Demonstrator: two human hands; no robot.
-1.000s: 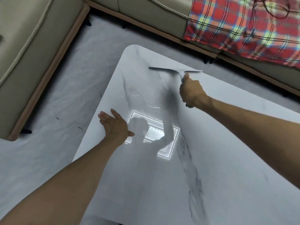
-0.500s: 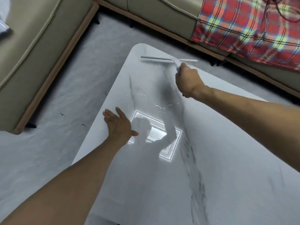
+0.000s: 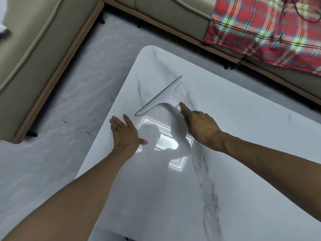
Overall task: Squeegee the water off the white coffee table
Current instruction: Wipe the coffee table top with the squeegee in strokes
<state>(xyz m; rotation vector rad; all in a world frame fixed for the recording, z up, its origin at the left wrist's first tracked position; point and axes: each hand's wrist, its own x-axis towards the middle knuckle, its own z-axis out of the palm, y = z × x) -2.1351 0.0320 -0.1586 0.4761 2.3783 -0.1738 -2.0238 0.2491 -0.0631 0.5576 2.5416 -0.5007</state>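
Observation:
The white coffee table (image 3: pixel 234 153) has a marble-patterned top that mirrors a bright ceiling light in its middle. A grey squeegee (image 3: pixel 159 96) lies blade-down on the far left part of the top, its blade running diagonally from lower left to upper right. My right hand (image 3: pixel 199 126) grips its handle, index finger stretched along it. My left hand (image 3: pixel 125 133) rests flat on the table near the left edge, fingers spread, just below the blade's left end. Water on the surface is hard to make out.
A beige sofa (image 3: pixel 34 49) with a wooden base wraps around the left and the back. A red plaid blanket (image 3: pixel 269 26) hangs over the sofa at the upper right. Grey floor (image 3: pixel 78 93) lies between the sofa and the table.
My right hand pulled the squeegee from the far corner of the table toward me and turned the blade from level to diagonal. My left hand stayed flat in place.

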